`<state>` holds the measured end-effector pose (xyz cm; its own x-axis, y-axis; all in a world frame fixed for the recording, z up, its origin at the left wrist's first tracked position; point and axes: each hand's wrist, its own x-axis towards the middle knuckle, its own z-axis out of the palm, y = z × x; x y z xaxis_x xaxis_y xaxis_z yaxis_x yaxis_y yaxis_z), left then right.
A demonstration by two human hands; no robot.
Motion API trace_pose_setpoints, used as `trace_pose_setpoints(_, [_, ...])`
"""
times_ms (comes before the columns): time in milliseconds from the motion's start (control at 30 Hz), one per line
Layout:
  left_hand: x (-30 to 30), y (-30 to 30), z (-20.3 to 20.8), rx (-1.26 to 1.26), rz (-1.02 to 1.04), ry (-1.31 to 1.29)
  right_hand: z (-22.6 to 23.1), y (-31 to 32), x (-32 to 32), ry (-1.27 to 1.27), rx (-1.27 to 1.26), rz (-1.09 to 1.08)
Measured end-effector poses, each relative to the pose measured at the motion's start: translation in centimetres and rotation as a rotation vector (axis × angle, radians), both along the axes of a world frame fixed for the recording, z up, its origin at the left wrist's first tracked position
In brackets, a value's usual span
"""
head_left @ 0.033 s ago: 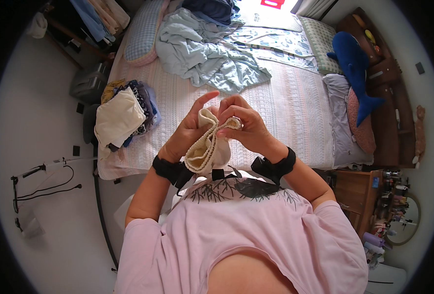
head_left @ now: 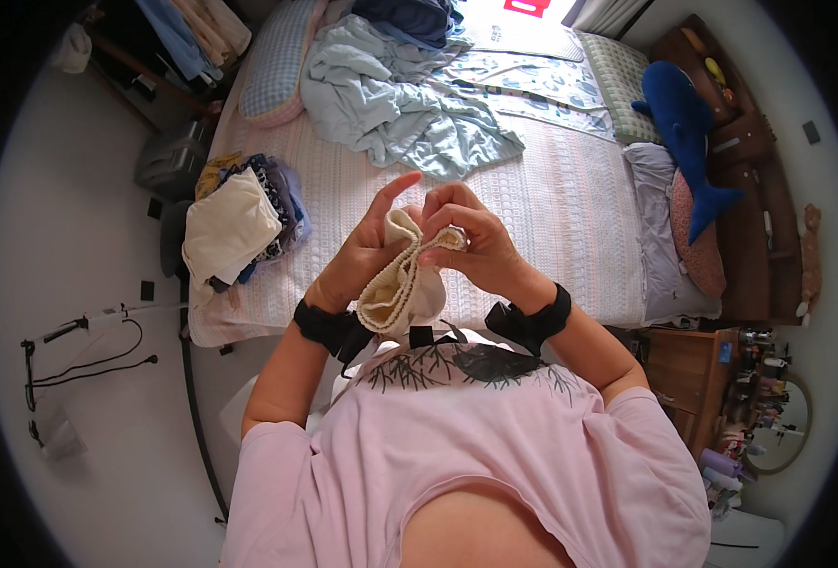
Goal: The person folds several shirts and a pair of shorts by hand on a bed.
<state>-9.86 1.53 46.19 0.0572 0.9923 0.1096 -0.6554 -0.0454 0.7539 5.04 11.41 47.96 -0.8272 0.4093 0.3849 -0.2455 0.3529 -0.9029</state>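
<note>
In front of my chest, over the near edge of the bed, I hold a cream cloth garment (head_left: 388, 303) with a gathered, elastic-looking edge. The garment is bunched up, so its full shape is hidden. My left hand (head_left: 360, 257) grips it from the left, index finger stretched up and away from the cloth. On the other side, my right hand (head_left: 483, 248) pinches a bit of the gathered edge between thumb and fingers. Part of the cloth hangs below the two hands, close to my shirt.
The bed (head_left: 570, 227) has a striped pale cover. A stack of folded clothes (head_left: 234, 227) lies at its left edge. Farther back are a rumpled light-blue blanket (head_left: 372, 95) and a checked pillow (head_left: 282, 71). A blue plush whale (head_left: 681, 123) rests on the right.
</note>
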Motion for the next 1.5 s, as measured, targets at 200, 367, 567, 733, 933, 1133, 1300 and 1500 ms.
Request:
trace_pose_setpoints(200, [-0.8, 0.2, -1.0, -0.079, -0.069, -0.076, -0.2, 0.0, -0.5, 0.016, 0.057, 0.019])
trace_pose_setpoints(367, [-1.0, 0.1, -1.2, -0.080, -0.100, -0.085, -0.6, 0.1, -0.6, 0.001, 0.073, 0.015])
trace_pose_setpoints(567, [-0.3, 0.3, -1.4, -0.040, -0.089, -0.094, -0.7, 0.0, -0.5, -0.038, -0.276, 0.220])
trace_pose_setpoints(733, [-0.4, 0.8, -1.5, 0.010, -0.074, -0.009, -1.4, 0.3, -0.9, -0.031, -0.106, 0.113])
trace_pose_setpoints(933, [-0.3, 0.7, -1.9, -0.028, -0.101, 0.001, -2.0, 1.1, -0.6, -0.078, -0.071, 0.214])
trace_pose_setpoints(1133, [-2.4, 0.1, -4.1, -0.013, 0.115, 0.446, -2.2, 0.9, 0.7, -0.127, -0.259, 0.009])
trace_pose_setpoints(1300, [-3.6, -2.2, -3.2, 0.027, 0.046, 0.343, -2.2, 1.2, 1.1, -0.072, -0.271, -0.170])
trace_pose_setpoints(1500, [-2.9, -1.9, -2.4, 0.230, 0.086, 0.839, -2.2, 1.0, 1.4, -0.119, -0.174, -0.281])
